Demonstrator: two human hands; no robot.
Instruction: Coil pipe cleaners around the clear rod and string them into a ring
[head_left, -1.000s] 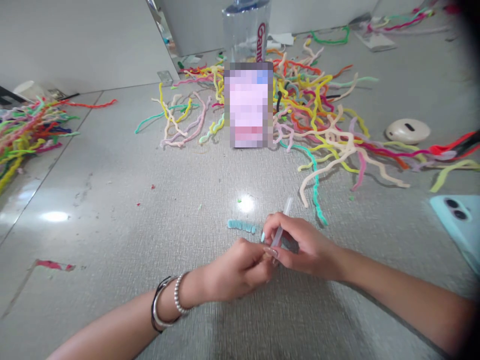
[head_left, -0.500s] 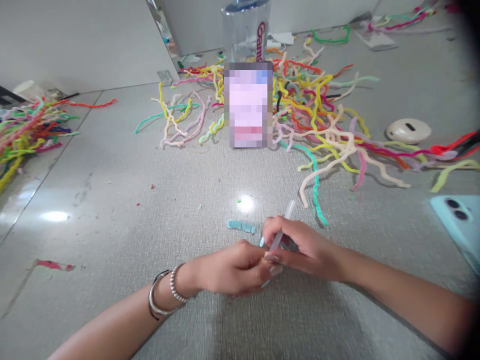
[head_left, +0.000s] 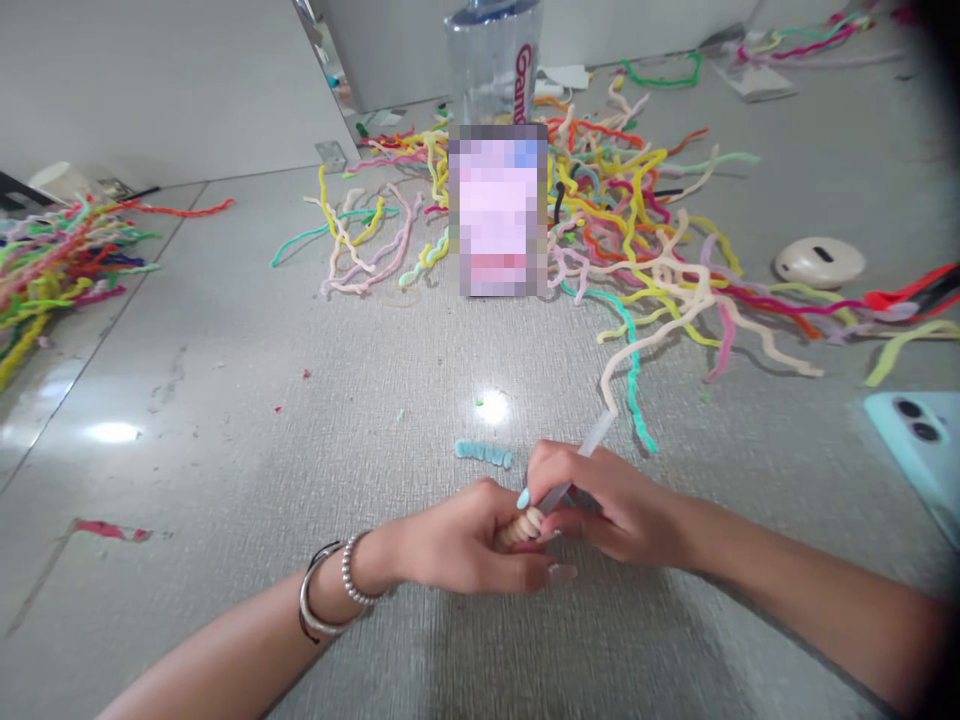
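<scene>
My left hand (head_left: 461, 540) is closed around a coiled beige pipe cleaner (head_left: 516, 530), whose ridged end shows between thumb and fingers. Pinched in my right hand (head_left: 604, 505) is a translucent stick (head_left: 597, 432), tilted up to the right. Its lower end meets or nearly meets the beige coil; the fingers partly hide the spot. Just beyond my hands, a short coiled light-blue pipe cleaner (head_left: 484, 454) lies on the grey table (head_left: 360, 400).
A phone with a blurred screen (head_left: 496, 215) stands before a clear plastic container (head_left: 487, 65). Loose coloured pipe cleaners (head_left: 637, 210) spread around it, with another pile (head_left: 67, 250) at left. To the right lie a white oval case (head_left: 819, 262) and a light-blue phone (head_left: 919, 450).
My left fingers have shifted, so the beige coil now shows. The translucent stick and my right hand have moved slightly to the right.
</scene>
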